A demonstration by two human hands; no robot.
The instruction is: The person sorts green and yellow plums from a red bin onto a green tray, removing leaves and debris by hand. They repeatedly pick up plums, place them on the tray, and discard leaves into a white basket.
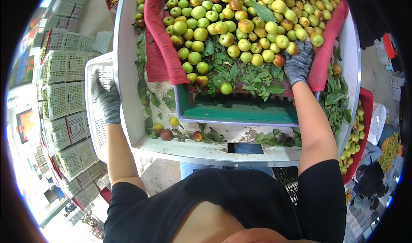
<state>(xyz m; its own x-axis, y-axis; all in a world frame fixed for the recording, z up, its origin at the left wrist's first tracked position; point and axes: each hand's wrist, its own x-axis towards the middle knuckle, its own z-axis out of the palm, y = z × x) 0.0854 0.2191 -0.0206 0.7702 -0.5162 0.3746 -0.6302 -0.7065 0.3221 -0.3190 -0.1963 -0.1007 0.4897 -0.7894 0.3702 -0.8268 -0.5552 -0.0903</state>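
Observation:
My left hand (pixel 107 99), in a grey knit glove, is over a white plastic crate (pixel 100 127) outside the left wall of the sorting table. Its thumb and fingers are spread and I see nothing between them. On the right, my gloved right hand (pixel 299 62) reaches in at the near edge of a heap of green and brown-blotched jujubes (pixel 244 25). Its back faces me, and its fingertips are partly hidden by fruit, so a grip cannot be made out. Loose green leaves (pixel 257 78) lie below the heap, with one jujube (pixel 226 88) among them.
Red padded cloth (pixel 164 40) lines the heap's sides. A green-floored chute (pixel 238 111) opens in front. Stray fruit (pixel 166 134) lies in the table's near trough. A red bin of jujubes (pixel 355 136) stands right; stacked crates (pixel 58 98) rise left. People (pixel 370 178) are beyond, right.

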